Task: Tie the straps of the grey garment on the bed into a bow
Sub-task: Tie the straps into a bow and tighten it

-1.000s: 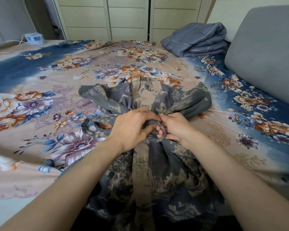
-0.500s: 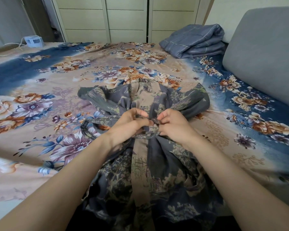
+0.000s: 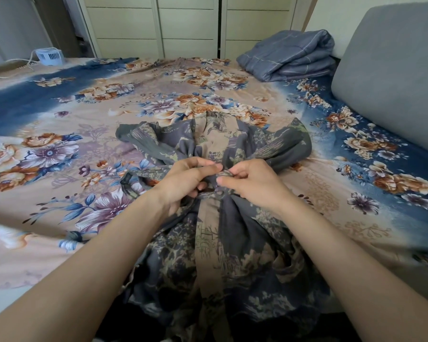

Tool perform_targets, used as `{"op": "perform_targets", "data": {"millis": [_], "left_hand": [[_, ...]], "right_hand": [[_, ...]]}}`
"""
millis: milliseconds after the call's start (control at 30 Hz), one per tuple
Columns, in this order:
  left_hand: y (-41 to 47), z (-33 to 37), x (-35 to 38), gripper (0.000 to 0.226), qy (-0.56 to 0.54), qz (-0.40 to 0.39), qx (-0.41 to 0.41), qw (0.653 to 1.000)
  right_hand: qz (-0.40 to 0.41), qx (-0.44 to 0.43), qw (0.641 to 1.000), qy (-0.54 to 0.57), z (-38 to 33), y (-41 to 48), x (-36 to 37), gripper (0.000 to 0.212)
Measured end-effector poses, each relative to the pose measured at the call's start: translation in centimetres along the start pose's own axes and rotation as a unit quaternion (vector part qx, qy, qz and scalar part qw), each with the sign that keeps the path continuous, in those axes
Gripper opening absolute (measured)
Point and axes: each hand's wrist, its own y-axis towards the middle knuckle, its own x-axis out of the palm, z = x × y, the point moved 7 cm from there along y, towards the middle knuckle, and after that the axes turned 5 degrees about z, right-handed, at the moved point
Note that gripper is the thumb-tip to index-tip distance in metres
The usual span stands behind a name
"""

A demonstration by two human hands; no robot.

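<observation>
The grey garment (image 3: 235,255), printed with pale trees and buildings and a beige centre panel, lies on the flowered bed and hangs over its near edge, gathered tight at the waist. My left hand (image 3: 185,181) and my right hand (image 3: 251,182) meet at that gathered point. The right hand's thumb and fingers pinch a small twisted bit of strap (image 3: 224,174). The left hand's fingers close on the strap fabric beside it. A loose strap (image 3: 136,177) runs out to the left from under the left hand. The crossing itself is mostly hidden by my fingers.
The bed's flowered blue and beige sheet (image 3: 84,124) spreads all around. A folded blue-grey quilt (image 3: 289,55) lies at the far right corner, beside a grey padded headboard (image 3: 391,70). A small white fan (image 3: 48,55) with a cable sits at the far left. Cream wardrobe doors (image 3: 188,23) stand behind.
Both hands have shifted slightly away from me along the garment. The right hand's grip has changed from a wrapped loop to a pinch on the twisted strap at the knot.
</observation>
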Motion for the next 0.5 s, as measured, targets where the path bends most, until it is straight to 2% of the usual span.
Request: {"op": "perform_targets", "data": {"millis": [133,200,267,333,500], "left_hand": [[-0.3,0.8,-0.1,0.031,0.022,-0.01,0.027,0.999],[-0.5,1.1,-0.4,0.025,0.049,-0.017,0.043,0.998],[-0.9,1.1,-0.8,0.019,0.093,-0.047,0.044,0.994],[-0.8,0.7,-1.2,0.022,0.119,-0.068,0.049,0.989],[-1.0,0.7,-1.3,0.036,0.166,-0.091,0.088,0.978]], "right_hand": [[-0.046,0.055,0.997,0.021,0.9,-0.2,0.2,0.037],[-0.063,0.116,0.989,0.069,1.8,-0.4,0.1,0.033],[-0.065,0.174,0.974,0.131,2.4,-0.6,0.0,0.034],[-0.064,0.21,0.955,0.197,2.8,-0.8,-0.1,0.034],[-0.008,0.261,0.9,0.35,3.4,-0.7,-1.1,0.019]]}}
